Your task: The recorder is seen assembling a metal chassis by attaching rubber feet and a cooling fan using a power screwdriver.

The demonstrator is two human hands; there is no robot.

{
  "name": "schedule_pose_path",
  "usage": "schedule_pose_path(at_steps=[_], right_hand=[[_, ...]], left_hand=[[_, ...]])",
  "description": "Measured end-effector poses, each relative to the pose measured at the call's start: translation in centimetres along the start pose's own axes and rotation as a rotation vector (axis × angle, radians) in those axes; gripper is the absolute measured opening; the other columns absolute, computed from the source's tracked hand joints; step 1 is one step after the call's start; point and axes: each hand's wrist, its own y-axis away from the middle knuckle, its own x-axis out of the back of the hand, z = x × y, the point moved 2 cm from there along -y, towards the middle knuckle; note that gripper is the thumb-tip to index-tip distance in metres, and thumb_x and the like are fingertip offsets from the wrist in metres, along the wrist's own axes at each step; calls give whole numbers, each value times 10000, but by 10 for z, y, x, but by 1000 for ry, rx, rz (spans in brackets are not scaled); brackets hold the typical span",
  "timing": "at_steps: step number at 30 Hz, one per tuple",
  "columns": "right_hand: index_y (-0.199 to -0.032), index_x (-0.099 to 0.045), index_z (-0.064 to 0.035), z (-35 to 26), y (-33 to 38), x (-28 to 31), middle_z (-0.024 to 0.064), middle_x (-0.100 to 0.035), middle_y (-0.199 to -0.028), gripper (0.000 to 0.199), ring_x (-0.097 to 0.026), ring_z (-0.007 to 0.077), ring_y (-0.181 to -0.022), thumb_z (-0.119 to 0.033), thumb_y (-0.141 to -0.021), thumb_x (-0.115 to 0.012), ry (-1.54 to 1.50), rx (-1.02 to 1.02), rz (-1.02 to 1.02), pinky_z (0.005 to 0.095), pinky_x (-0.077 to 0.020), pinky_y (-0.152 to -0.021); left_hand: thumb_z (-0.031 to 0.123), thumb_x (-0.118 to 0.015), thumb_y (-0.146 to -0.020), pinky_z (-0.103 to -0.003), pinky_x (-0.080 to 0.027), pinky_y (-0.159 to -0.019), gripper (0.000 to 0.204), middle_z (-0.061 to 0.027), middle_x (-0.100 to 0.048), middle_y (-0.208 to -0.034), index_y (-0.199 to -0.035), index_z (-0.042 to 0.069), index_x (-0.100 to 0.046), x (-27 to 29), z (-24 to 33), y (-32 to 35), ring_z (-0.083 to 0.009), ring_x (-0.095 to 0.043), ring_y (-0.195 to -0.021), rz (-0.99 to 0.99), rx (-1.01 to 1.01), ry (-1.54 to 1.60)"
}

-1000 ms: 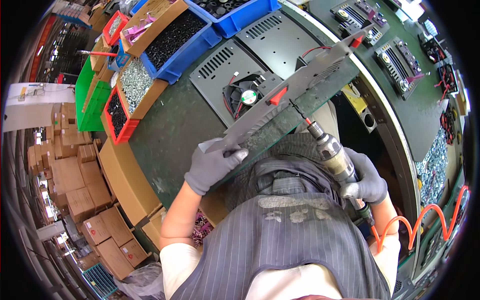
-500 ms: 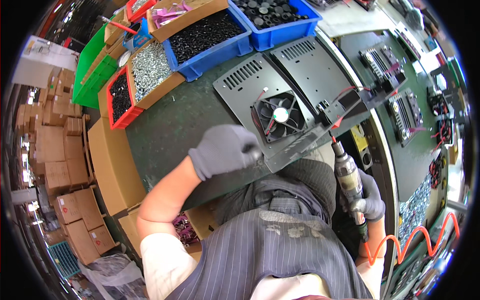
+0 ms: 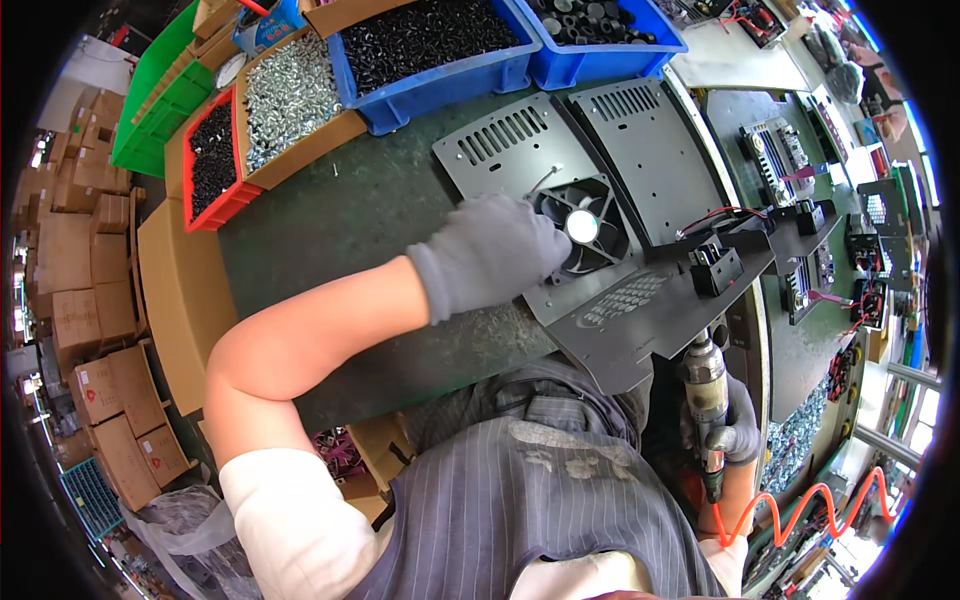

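My left hand (image 3: pixel 493 252), in a grey glove, is at the left side of a black cooling fan (image 3: pixel 585 226). Its fingers are curled closed, and whatever they hold is hidden. The fan lies on a black metal panel (image 3: pixel 478 175) with vent slots at its far end; a short lead (image 3: pixel 545 178) sticks up beside it. A bent front flange (image 3: pixel 620 330), with a perforated patch, spreads toward me and carries a small black socket (image 3: pixel 715 270). My gloved right hand (image 3: pixel 738 425) grips an air screwdriver (image 3: pixel 706 385), its tip end just under the flange's near edge.
A second slotted panel (image 3: pixel 650 150) lies to the right. Blue bins (image 3: pixel 440 92), a red bin (image 3: pixel 218 205) and a carton of silver screws (image 3: pixel 290 100) line the far side. An orange coiled hose (image 3: pixel 800 505) trails right from the screwdriver. Finished-looking assemblies stand on the right-hand table (image 3: pixel 740 120).
My left hand has moved right, onto the fan's left side. The flange now shows its broad face, tilted toward me. The screwdriver has dropped slightly, its tip end now at the flange's near edge.
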Motion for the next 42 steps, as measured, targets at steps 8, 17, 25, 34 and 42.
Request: schedule_pose_path(at_steps=[8, 17, 25, 34, 42], right_hand=[[-1126, -467, 54, 4, -1, 7, 107, -619, -705, 966, -586, 169, -531, -379, -377, -898, -35, -40, 10, 259, -460, -473], [-1063, -485, 68, -1, 3, 11, 97, -616, -697, 921, -579, 161, -522, -330, -352, -915, -25, -12, -3, 250, -456, -478], [-1088, -482, 63, -4, 2, 16, 91, -617, -722, 921, -589, 162, -544, -290, -352, -908, -28, -47, 15, 255, -470, -495], [-1140, -468, 81, -9, 4, 18, 97, -628, -744, 962, -601, 164, -571, -275, -360, -906, -30, -59, 16, 250, -470, -515], [-1140, -471, 72, -17, 5, 14, 96, -628, -754, 953, -598, 159, -587, -293, -379, -912, 50, -69, 41, 254, -473, -538]], left_hand=[[227, -635, -805, -327, -448, -543, 198, -110, -602, -682, -799, 29, -625, 63, -29, 45, -260, -591, -589, 96, 248, 985], [374, -603, -840, -357, -455, -602, 373, -129, -595, -635, -799, 7, -657, 25, 1, -33, -241, -590, -611, -188, 318, 1191], [386, -594, -863, -323, -448, -593, 394, -86, -603, -640, -809, 1, -661, 19, 0, -27, -157, -552, -602, -295, 160, 1309], [360, -602, -873, -281, -436, -672, 367, -42, -611, -714, -869, -1, -670, 5, 0, -39, -96, -526, -699, -225, 201, 1638], [360, -601, -873, -281, -437, -662, 366, -36, -598, -712, -880, -1, -664, 8, 2, -43, -90, -521, -692, -281, 131, 1659]])
